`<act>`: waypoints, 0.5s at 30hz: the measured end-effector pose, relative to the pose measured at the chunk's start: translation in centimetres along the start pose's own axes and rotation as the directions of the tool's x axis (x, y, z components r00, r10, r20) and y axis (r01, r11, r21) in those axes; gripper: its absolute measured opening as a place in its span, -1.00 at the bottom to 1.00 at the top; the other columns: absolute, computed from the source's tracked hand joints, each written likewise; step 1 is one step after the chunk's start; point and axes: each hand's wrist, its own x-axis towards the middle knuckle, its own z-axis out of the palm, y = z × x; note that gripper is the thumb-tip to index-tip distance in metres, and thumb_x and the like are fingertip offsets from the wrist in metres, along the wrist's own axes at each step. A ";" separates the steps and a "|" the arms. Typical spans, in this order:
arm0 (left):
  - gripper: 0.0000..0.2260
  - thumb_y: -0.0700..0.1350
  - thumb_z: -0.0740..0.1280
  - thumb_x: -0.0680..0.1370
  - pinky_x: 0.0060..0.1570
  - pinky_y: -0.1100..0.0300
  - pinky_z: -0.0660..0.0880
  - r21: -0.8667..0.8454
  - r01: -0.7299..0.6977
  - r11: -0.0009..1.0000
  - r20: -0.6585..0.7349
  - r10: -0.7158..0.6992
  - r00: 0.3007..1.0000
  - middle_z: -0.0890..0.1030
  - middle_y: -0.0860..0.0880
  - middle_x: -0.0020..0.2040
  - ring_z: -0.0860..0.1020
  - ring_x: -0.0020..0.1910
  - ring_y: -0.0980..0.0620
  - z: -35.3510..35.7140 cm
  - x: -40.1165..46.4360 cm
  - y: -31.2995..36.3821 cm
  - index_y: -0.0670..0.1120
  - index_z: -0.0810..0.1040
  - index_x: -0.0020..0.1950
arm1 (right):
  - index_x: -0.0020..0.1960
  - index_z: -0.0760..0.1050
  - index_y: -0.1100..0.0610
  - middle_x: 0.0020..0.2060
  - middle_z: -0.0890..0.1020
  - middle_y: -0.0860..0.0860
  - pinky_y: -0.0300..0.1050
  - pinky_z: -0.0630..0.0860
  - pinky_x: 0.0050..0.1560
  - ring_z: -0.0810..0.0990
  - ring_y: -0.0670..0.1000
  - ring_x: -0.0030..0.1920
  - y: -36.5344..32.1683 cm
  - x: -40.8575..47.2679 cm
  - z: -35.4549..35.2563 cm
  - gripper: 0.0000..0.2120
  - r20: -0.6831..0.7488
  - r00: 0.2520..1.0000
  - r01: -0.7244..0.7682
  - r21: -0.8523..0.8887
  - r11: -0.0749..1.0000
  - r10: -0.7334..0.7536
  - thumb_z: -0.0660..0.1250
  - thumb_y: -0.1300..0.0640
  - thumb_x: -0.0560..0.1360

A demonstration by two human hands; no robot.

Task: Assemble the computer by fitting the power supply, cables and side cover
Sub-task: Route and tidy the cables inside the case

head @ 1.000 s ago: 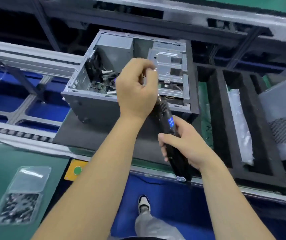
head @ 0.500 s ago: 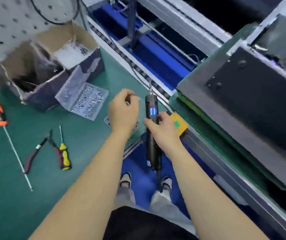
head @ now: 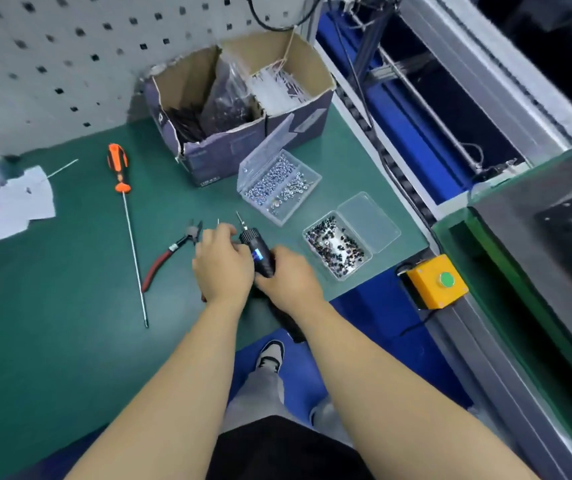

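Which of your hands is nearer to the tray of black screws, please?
Right. The right hand, holding the electric screwdriver, sits just left of the black-screw tray; the left hand lies farther left.

Both forearms are bare to past the elbow, with no sleeve, watch or glove in sight. The left hand (head: 223, 268) and right hand (head: 289, 280) wear no rings that can be made out. Below them shows a black top (head: 288, 452), light grey trousers (head: 260, 393), and a white sneaker (head: 270, 355) with dark panels and a dark tongue
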 end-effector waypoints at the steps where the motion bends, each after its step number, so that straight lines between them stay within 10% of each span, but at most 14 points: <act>1: -0.72 -0.23 0.28 0.51 0.12 -0.05 0.38 0.020 0.012 1.000 -0.008 -0.011 1.000 0.54 -0.13 0.16 0.47 0.15 -0.21 0.0 0.0 -0.5 -0.08 0.56 0.19 | 0.01 0.44 0.12 -0.03 0.59 0.11 -0.03 0.44 -0.20 0.59 0.19 -0.03 -0.4 0.5 0.3 -0.70 -0.002 1.000 0.008 -0.023 1.000 -0.009 0.44 -0.06 0.49; 15: -0.76 -0.18 0.31 0.52 0.13 -0.05 0.34 0.137 -0.023 0.990 0.049 0.016 0.999 0.55 -0.13 0.16 0.46 0.17 -0.21 -0.5 1.4 -3.0 -0.10 0.55 0.18 | 0.32 0.42 0.16 0.22 0.47 0.14 0.13 0.53 0.13 0.49 0.20 0.22 -3.3 4.2 0.0 -0.54 -0.088 0.993 0.057 -0.228 0.972 -0.078 0.35 -0.13 0.59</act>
